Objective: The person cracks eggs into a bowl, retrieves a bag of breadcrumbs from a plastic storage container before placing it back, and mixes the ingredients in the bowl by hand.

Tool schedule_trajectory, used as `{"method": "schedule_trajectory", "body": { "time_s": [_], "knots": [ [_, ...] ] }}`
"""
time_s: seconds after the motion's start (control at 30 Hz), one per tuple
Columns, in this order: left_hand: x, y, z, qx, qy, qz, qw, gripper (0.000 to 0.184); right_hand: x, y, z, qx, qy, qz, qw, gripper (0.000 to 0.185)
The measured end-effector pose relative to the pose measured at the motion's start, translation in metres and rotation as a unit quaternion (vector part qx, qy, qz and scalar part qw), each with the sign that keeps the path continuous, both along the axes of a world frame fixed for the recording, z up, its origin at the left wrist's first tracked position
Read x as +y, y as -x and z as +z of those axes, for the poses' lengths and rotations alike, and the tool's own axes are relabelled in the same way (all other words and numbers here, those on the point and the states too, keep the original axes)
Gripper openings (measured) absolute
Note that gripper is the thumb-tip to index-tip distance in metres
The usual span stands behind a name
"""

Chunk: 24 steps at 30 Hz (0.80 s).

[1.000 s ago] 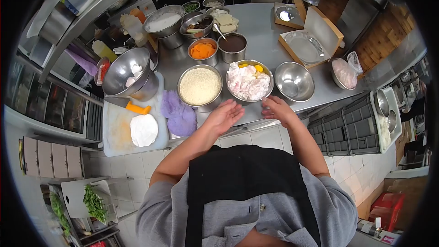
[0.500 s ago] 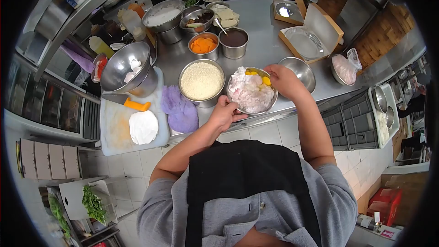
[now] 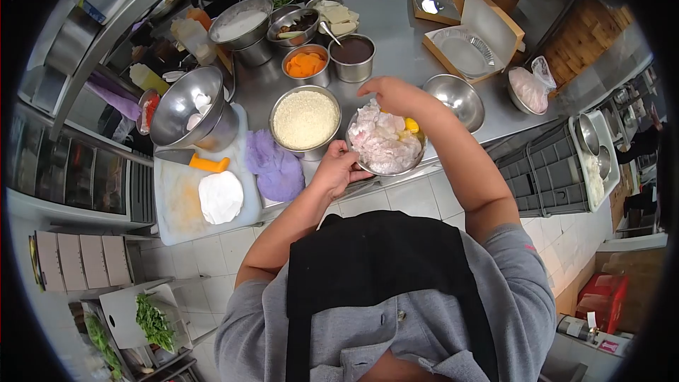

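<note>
A metal bowl (image 3: 419,158) of pale pink raw meat (image 3: 378,143) sits at the table's front edge. Yellow egg yolk (image 3: 412,125) shows on the meat's right side. At the bowl's left side, my left hand (image 3: 338,170) grips the rim between thumb and fingers. My right hand (image 3: 389,95) hovers over the far side of the bowl, fingers stretched out to the left, with nothing visible in them; it hides part of the yolks. Just left of the meat stands a metal container of pale crumbs (image 3: 305,120).
An empty metal bowl (image 3: 458,102) is to the right. Behind are sliced carrots (image 3: 305,64) and a pot of dark sauce (image 3: 352,51). On the left, a cutting board (image 3: 173,201) carries an orange-handled knife (image 3: 209,163) and a large bowl with eggshells (image 3: 180,110). A purple cloth (image 3: 274,170) lies beside it.
My right hand has moved left from the bowl's far right rim to above its far side, now covering some of the yolks. My left hand keeps its hold on the rim.
</note>
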<state>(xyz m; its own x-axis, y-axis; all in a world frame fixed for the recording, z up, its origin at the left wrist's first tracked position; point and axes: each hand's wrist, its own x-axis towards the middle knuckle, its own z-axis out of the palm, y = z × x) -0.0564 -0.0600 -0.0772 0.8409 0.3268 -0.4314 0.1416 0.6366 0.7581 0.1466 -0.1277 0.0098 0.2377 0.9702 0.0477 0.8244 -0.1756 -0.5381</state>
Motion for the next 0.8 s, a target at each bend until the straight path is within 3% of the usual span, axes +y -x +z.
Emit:
{"method": "schedule_trajectory", "body": {
  "time_s": [0.23, 0.53, 0.6, 0.73, 0.8],
  "knots": [
    [-0.001, -0.001, -0.011, -0.030, 0.002, 0.012, 0.999, 0.019, -0.006, 0.010, -0.015, -0.045, 0.101, 0.040, 0.993, 0.042],
    [-0.010, -0.001, -0.009, -0.023, -0.012, 0.048, 0.999, 0.020, -0.024, 0.023, -0.011, -0.048, 0.095, 0.057, 0.993, 0.045],
    [-0.008, -0.001, -0.009, -0.021, -0.016, 0.038, 0.999, 0.021, -0.027, 0.017, 0.000, 0.051, 0.079, 0.038, 0.995, 0.043],
    [-0.006, 0.001, -0.007, -0.019, -0.031, 0.022, 0.999, 0.023, -0.042, -0.007, 0.013, 0.055, 0.030, 0.038, 0.997, 0.040],
    [-0.010, 0.001, -0.005, -0.011, -0.042, 0.036, 0.998, 0.025, -0.049, -0.007, 0.017, -0.017, 0.146, -0.032, 0.989, 0.034]
  ]
}}
